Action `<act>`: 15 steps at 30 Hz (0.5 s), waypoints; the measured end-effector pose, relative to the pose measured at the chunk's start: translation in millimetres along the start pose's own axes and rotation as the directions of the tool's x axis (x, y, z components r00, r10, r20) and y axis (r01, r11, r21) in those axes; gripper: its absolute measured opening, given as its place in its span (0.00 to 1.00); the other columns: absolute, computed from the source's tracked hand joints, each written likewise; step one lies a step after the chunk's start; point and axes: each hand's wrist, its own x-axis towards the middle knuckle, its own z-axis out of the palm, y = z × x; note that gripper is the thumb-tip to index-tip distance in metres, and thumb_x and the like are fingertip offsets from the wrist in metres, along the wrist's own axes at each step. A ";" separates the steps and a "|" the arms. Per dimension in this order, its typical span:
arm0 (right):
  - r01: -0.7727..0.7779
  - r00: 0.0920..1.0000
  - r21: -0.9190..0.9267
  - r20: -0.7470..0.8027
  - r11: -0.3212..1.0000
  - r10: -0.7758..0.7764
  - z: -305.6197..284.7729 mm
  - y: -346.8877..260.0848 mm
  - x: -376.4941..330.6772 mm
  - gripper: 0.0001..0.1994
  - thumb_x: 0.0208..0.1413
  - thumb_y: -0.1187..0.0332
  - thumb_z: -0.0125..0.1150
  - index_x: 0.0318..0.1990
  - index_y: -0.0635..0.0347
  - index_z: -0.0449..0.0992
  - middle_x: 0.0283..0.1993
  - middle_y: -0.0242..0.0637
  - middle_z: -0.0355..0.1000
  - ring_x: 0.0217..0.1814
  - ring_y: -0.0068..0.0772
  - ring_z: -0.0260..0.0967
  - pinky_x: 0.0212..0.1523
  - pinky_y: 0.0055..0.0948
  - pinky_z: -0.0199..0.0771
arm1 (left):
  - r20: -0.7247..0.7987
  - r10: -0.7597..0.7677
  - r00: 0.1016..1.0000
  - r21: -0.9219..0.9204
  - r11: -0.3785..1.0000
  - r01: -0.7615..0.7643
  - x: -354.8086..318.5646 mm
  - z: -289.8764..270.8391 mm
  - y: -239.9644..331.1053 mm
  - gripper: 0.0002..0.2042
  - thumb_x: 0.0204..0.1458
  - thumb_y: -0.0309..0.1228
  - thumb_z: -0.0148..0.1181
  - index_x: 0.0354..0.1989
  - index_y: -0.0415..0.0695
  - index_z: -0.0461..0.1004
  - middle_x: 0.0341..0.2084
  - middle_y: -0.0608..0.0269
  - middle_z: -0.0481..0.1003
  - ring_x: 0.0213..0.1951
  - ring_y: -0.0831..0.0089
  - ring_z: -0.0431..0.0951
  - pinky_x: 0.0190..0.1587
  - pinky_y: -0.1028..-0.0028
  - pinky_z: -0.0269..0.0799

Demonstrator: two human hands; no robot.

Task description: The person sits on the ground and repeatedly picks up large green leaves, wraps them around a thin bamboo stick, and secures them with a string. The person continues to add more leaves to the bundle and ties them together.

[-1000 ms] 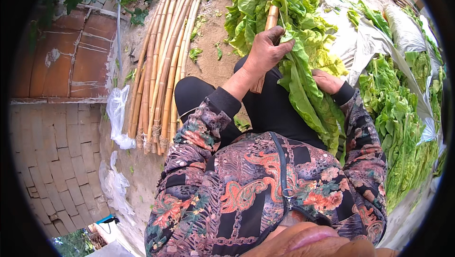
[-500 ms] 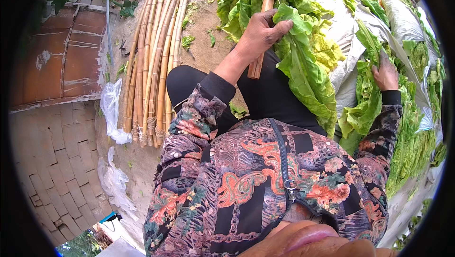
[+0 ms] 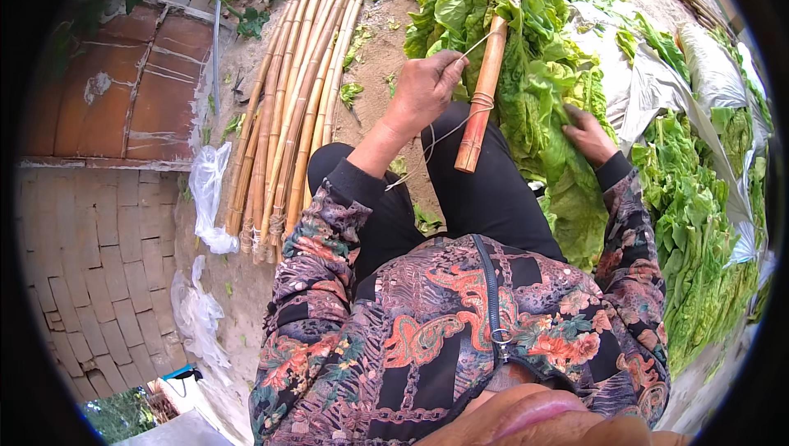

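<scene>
The bamboo pole (image 3: 483,76) lies just to the right of the left hand (image 3: 421,92), its long axis running away from the body, from a near end above the right thigh (image 3: 493,191) to a far stretch hidden among green leaves (image 3: 567,171). The left hand, the nearer one, pinches a taut string (image 3: 477,46) between thumb and forefinger, while the right hand (image 3: 590,138) is against the leaves' right edge, and whether its partly hidden fingers grip them I cannot tell. No brand, label or writing is readable.
</scene>
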 end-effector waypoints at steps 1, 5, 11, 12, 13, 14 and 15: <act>0.064 0.976 -0.183 0.215 0.981 -0.024 9.1 -12.5 13.3 0.26 0.51 0.77 0.48 0.60 0.74 0.58 0.55 0.54 0.66 0.56 0.40 0.65 0.59 0.30 0.61 | 0.004 -0.009 1.000 0.025 1.000 0.009 -1.9 -8.6 -2.8 0.11 0.54 0.33 0.55 0.37 0.36 0.76 0.18 0.56 0.73 0.21 0.77 0.72 0.25 0.75 0.66; 0.107 0.979 0.015 0.175 0.994 -0.108 37.1 -29.0 67.1 0.24 0.49 0.77 0.49 0.57 0.74 0.62 0.54 0.52 0.68 0.56 0.39 0.65 0.58 0.30 0.61 | 0.256 0.035 0.966 0.127 0.989 -0.070 -2.2 -18.4 -19.2 0.09 0.51 0.30 0.56 0.34 0.38 0.78 0.23 0.53 0.77 0.26 0.69 0.77 0.30 0.73 0.70; 0.017 0.997 0.451 0.062 0.893 -0.051 55.0 -52.1 113.0 0.12 0.53 0.73 0.55 0.44 0.68 0.72 0.41 0.34 0.72 0.44 0.21 0.66 0.47 0.25 0.66 | 0.490 -0.205 0.848 0.485 0.872 -0.070 43.9 3.0 -98.4 0.11 0.51 0.33 0.56 0.36 0.40 0.78 0.27 0.59 0.79 0.30 0.65 0.79 0.35 0.70 0.72; 0.077 0.983 0.350 0.130 0.934 -0.129 58.2 -62.0 103.5 0.11 0.53 0.74 0.55 0.42 0.69 0.73 0.39 0.35 0.73 0.42 0.22 0.67 0.46 0.26 0.67 | 0.402 -0.273 0.874 0.449 0.891 0.072 73.6 4.3 -117.8 0.11 0.50 0.34 0.57 0.34 0.40 0.79 0.25 0.55 0.78 0.28 0.65 0.79 0.34 0.68 0.72; 0.081 0.970 0.298 0.195 0.951 -0.144 55.7 -70.0 102.4 0.10 0.52 0.74 0.55 0.41 0.69 0.73 0.38 0.35 0.73 0.41 0.23 0.67 0.46 0.26 0.67 | 0.324 -0.348 0.880 0.398 0.894 0.207 98.9 6.3 -130.5 0.11 0.48 0.35 0.59 0.32 0.40 0.79 0.23 0.51 0.77 0.27 0.64 0.78 0.32 0.66 0.73; 0.074 0.963 0.247 0.234 0.966 -0.134 47.4 -70.7 98.9 0.09 0.52 0.75 0.54 0.40 0.70 0.74 0.37 0.35 0.74 0.41 0.23 0.67 0.45 0.27 0.68 | 0.390 -0.226 0.892 0.335 0.938 0.091 122.6 4.1 -109.9 0.11 0.50 0.34 0.57 0.34 0.38 0.79 0.25 0.59 0.78 0.28 0.68 0.78 0.33 0.68 0.72; 0.068 0.955 0.199 0.271 0.978 -0.122 39.4 -75.9 94.0 0.09 0.51 0.76 0.54 0.39 0.70 0.74 0.35 0.35 0.74 0.40 0.24 0.68 0.45 0.27 0.68 | 0.449 -0.100 0.888 0.262 0.965 -0.024 145.4 -7.8 -70.0 0.12 0.53 0.33 0.55 0.36 0.37 0.78 0.27 0.67 0.79 0.29 0.72 0.77 0.34 0.70 0.71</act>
